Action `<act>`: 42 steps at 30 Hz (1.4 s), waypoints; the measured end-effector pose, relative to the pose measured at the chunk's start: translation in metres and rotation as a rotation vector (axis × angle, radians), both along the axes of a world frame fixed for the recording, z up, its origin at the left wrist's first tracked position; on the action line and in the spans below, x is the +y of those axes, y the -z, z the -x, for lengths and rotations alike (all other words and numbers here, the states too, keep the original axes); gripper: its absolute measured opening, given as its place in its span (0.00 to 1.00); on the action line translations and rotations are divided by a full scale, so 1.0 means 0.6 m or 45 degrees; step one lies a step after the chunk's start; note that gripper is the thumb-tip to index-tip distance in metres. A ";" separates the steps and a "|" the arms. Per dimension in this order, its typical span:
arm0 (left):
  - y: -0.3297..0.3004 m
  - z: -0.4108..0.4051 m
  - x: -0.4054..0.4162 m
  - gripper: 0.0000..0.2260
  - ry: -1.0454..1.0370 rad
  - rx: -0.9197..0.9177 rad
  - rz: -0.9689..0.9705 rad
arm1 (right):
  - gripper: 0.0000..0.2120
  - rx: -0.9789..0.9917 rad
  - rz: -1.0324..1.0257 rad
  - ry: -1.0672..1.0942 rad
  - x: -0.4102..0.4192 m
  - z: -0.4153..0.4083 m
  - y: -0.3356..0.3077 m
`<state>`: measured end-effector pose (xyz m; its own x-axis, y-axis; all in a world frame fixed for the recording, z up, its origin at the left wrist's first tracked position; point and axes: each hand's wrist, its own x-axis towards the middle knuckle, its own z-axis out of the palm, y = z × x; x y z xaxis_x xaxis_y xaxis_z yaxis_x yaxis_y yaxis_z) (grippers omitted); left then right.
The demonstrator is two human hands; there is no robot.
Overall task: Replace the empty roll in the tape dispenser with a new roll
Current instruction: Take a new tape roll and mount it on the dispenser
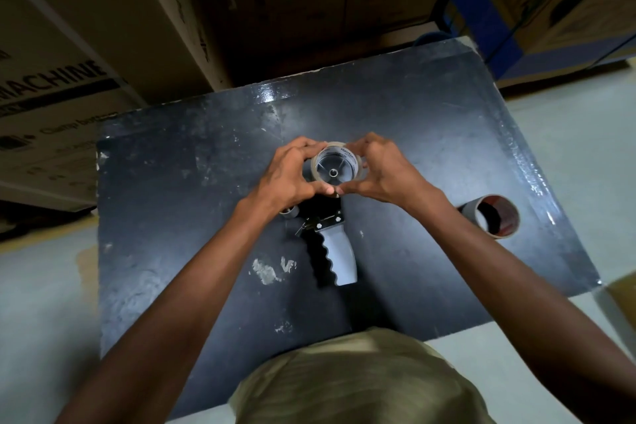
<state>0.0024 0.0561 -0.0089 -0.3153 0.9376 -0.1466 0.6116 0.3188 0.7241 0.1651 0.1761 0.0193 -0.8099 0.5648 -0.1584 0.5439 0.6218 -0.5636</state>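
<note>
A clear tape roll (333,167) on the dispenser (330,234) is grasped between the left grip (292,172) and right grip (382,170); a cardboard core (492,220) lies well right of them.

Tape dispenser (330,234): head end hidden under left hand (287,175) and right hand (382,172). Print on tape roll (335,167) too small to read. Far cardboard boxes (69,45) cut off by frame edges.
</note>
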 end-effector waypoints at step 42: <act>0.031 -0.010 -0.014 0.37 -0.071 0.024 -0.019 | 0.34 0.067 0.009 0.050 0.001 -0.006 0.066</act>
<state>0.0086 0.0480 -0.0274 -0.3698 0.9205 -0.1265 0.6066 0.3424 0.7175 0.1688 0.1767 -0.0203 -0.7944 0.5954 -0.1203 0.5372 0.5963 -0.5965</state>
